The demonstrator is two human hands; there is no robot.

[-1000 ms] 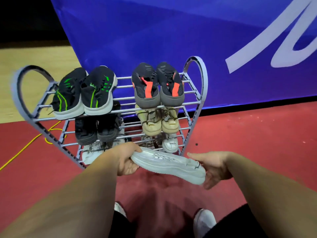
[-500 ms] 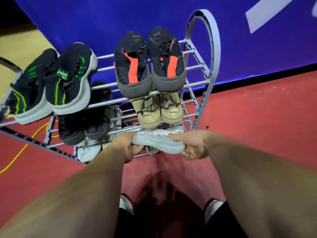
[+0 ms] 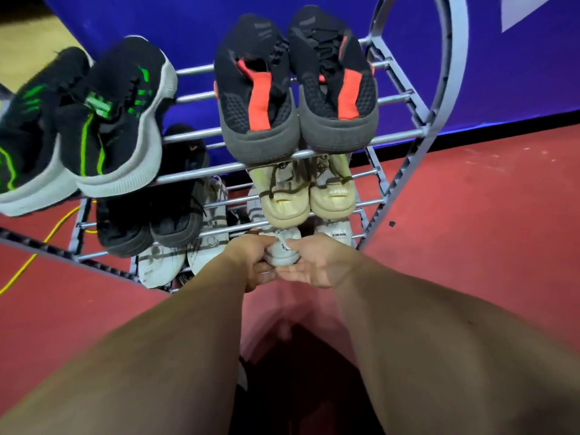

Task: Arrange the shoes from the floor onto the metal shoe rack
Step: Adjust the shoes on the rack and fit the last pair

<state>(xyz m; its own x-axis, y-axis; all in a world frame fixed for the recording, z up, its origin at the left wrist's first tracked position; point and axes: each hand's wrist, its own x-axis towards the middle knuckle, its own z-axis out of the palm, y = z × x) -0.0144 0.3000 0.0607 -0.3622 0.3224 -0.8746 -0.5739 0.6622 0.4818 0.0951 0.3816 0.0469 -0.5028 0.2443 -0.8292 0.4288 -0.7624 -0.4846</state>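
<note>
The fingers (image 3: 265,274) of the left hand (image 3: 248,259) curl under and round the near end of a white shoe (image 3: 283,251), the thumb lying over its top; the right hand (image 3: 317,265) lies palm-up just beside it, its fingers tucked beneath the same end and its thumb pressed on the upper edge, so both hands grip the shoe between them; the shoe points away from the person, into the lowest tier of the metal shoe rack (image 3: 452,73), its far part hidden under the tier above; whether it rests on the bars there cannot be told; just to its right on that tier sits a second white shoe (image 3: 337,233) with dark lettering; directly above them a beige pair (image 3: 285,205) stands on the middle tier, and over that a black-and-orange pair (image 3: 257,98) fills the right half of the top tier; on the left half of the rack a black-and-green pair (image 3: 116,120) lies on top, a plain black pair (image 3: 175,199) in the middle, and a worn white pair (image 3: 160,265) at the bottom; the rack stands on a red floor (image 3: 470,215), a yellow cable (image 3: 47,243) runs under its left end, and a blue banner (image 3: 518,73) hangs behind it.
</note>
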